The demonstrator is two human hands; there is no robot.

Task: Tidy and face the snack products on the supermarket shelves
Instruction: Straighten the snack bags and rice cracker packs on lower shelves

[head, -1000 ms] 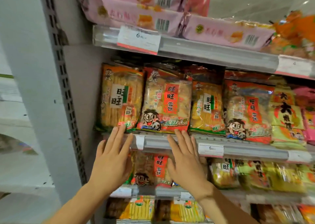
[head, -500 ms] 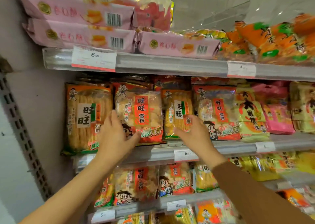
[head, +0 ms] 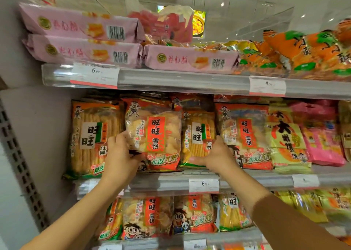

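On the middle shelf (head: 171, 183) stand rice-cracker bags, facing out. My left hand (head: 119, 152) grips the lower left edge of a red snow-cracker bag (head: 157, 133). To its right, my right hand (head: 216, 152) holds the lower right part of an orange-and-green senbei bag (head: 197, 133), fingers curled under its bottom. A larger senbei bag (head: 93, 135) stands at the far left, and another red snow-cracker bag (head: 247, 133) stands right of my right hand.
Pink biscuit packs (head: 81, 38) and orange bags (head: 303, 53) lie on the top shelf. Yellow (head: 284, 141) and pink (head: 322, 139) bags fill the middle shelf's right. More cracker bags (head: 148, 217) sit on the lower shelf. A grey shelf upright (head: 17, 154) bounds the left.
Both hands rose from the shelf's front rail to the bags and closed on them. The camera tilted up and right.
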